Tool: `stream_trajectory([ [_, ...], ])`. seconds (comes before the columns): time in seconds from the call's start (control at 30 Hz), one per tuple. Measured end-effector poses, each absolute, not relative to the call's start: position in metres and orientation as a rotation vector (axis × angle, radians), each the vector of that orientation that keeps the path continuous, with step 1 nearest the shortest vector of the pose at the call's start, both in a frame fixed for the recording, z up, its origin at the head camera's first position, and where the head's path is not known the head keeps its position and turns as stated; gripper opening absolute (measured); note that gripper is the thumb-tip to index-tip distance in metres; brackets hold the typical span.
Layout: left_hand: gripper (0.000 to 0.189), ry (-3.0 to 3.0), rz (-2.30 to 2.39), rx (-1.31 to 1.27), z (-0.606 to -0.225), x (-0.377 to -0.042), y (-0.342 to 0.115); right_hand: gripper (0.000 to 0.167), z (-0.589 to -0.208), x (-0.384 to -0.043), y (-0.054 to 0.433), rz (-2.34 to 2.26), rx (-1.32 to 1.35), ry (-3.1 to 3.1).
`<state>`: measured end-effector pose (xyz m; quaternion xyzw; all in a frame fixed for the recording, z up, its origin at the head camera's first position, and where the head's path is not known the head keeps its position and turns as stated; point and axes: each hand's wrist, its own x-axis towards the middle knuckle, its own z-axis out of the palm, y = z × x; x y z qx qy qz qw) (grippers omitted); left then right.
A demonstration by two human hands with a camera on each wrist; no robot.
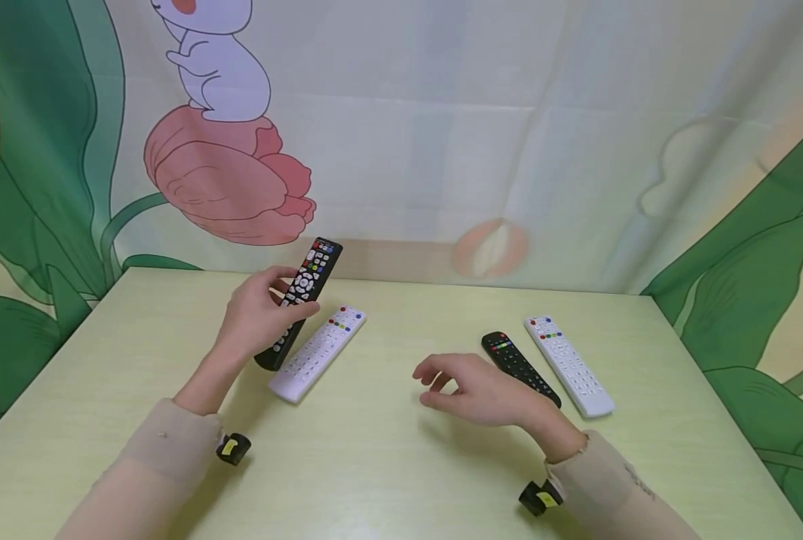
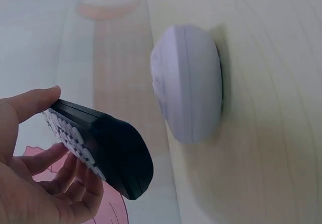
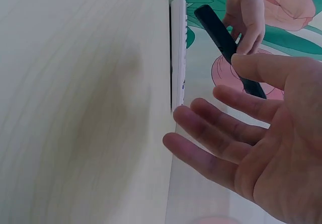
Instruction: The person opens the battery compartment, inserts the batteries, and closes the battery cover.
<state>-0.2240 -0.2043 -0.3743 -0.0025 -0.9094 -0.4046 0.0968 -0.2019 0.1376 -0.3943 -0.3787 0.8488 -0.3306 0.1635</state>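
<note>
My left hand (image 1: pixel 258 311) grips a black remote control (image 1: pixel 310 274) with white buttons, thumb on one side and fingers on the other. The remote is raised off the table and tilted, its far end pointing up and right. Just right of it a white remote control (image 1: pixel 320 354) lies on the table; in the left wrist view its rounded end (image 2: pixel 193 83) shows, apart from the held remote (image 2: pixel 123 153). My right hand (image 1: pixel 478 386) hovers over the table, fingers loosely bent and holding nothing. It partly covers a smaller black remote control (image 1: pixel 519 364) lying behind it.
A second white remote control (image 1: pixel 570 365) lies at the right, beside the small black one. The pale table (image 1: pixel 374 480) ends at a curtain (image 1: pixel 401 150) printed with a rabbit, flowers and green leaves. Black wrist cameras sit on both sleeves.
</note>
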Motion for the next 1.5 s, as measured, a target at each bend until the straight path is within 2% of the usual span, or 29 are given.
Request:
stream_trajectory([
  [0.83,0.067,-3.033,-0.704,0.079,-0.407,-0.239,-0.231,0.031,-0.395,-0.201,0.143,-0.894,-1.087,2.382],
  [1.5,0.064,-3.169,-0.522,0.056,-0.403,-0.238,-0.225,0.031,-0.393,-0.202,0.161,-0.908,-1.029,2.451],
])
